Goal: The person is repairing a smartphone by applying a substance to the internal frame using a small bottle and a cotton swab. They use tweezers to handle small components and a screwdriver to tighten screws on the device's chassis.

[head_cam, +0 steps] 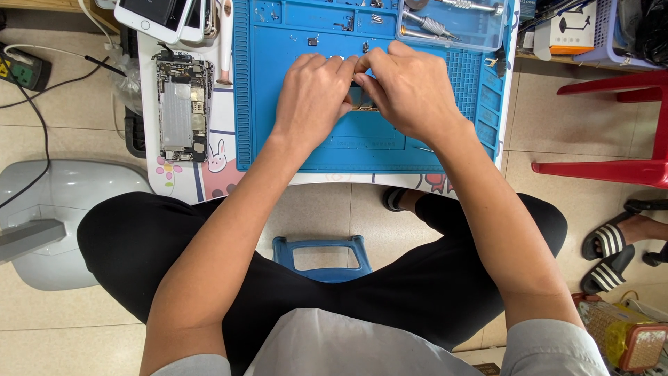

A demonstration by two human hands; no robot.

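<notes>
Hands pinched together over blue mat (362, 150), left hand (313, 94), right hand (410, 90), both gripping small metal part (363, 106) between fingertips

Blue work mat (278, 139), red plastic stool (612, 125), black-and-white striped sandals (607, 254), black trousers (139, 244), blue footstool (320, 257).

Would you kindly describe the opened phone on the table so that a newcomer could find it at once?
Start from the big blue work mat where both hands meet. Just left of the mat, on the white table edge, lies the opened phone, long side running away from the person. Unlike the white phones lying above it, it shows bare metal plates and circuit parts.
</notes>
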